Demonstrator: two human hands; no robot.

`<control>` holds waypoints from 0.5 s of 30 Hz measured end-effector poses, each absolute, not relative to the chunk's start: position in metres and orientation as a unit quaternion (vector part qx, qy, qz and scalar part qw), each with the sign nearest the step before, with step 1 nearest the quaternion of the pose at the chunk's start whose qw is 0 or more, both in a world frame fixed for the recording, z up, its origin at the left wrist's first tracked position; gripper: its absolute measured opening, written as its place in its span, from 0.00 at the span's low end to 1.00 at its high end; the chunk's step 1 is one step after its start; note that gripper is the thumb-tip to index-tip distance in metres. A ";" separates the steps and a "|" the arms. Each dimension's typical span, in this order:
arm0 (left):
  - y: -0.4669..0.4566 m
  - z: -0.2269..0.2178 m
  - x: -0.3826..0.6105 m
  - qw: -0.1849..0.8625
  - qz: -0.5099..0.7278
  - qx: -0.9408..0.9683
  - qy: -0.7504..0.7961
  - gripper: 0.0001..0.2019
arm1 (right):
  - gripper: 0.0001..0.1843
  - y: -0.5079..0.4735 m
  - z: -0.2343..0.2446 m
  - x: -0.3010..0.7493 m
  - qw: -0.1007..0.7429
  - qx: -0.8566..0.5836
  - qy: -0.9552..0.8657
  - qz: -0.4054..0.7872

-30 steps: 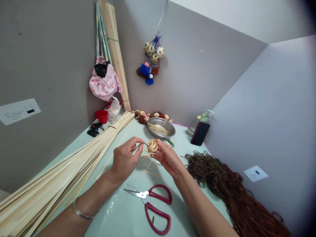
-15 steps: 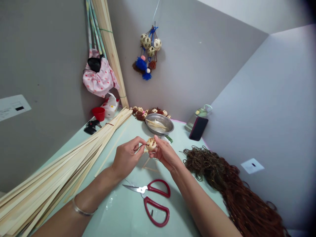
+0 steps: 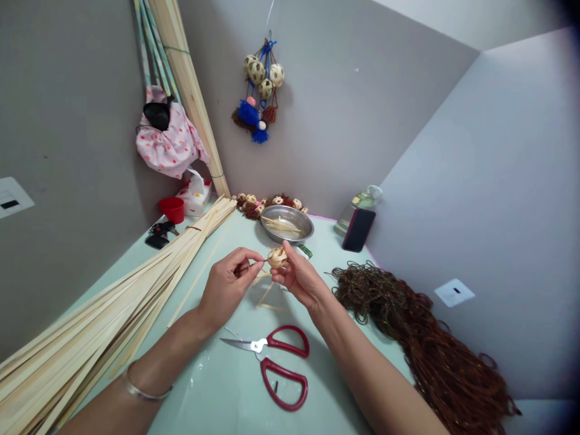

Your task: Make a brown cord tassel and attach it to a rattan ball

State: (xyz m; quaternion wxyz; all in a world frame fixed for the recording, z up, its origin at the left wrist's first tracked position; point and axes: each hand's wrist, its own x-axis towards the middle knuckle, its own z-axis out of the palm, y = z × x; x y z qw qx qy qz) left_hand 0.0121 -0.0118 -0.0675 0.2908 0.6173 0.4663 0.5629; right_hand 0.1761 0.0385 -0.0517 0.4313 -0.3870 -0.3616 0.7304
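Note:
Between the fingertips of my right hand (image 3: 296,277) is a small woven ball (image 3: 277,258) of pale strips with gaps in its weave. My left hand (image 3: 230,285) pinches a thin dark strand (image 3: 258,261), whose end reaches the ball's left side. Whether it is cord or a tool is too small to tell. Below the hands, red-handled scissors (image 3: 259,345) lie with blades apart on the pale green table (image 3: 235,399). Loose pale strips (image 3: 267,296) rest under the ball.
On the left lies a bundle of long flat strips (image 3: 136,278). A metal bowl (image 3: 308,232) holding strips stands behind the hands. To the right are a propped phone (image 3: 359,230) and a heap of brown cord (image 3: 421,338). Finished balls with tassels (image 3: 257,72) hang on the wall.
My left hand has drawn slightly left from the ball, and more of the dark strand shows between them. The ball has turned a little in my right hand. The whole view has shifted slightly.

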 end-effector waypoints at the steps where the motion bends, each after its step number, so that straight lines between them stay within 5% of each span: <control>1: -0.012 -0.068 0.012 0.294 0.565 0.612 0.469 0.06 | 0.18 0.039 -0.051 0.176 0.434 -0.388 -0.343 0.738; 15: -0.016 -0.068 0.018 0.181 0.599 0.654 0.425 0.03 | 0.20 0.027 -0.051 0.167 0.410 -0.372 -0.302 0.776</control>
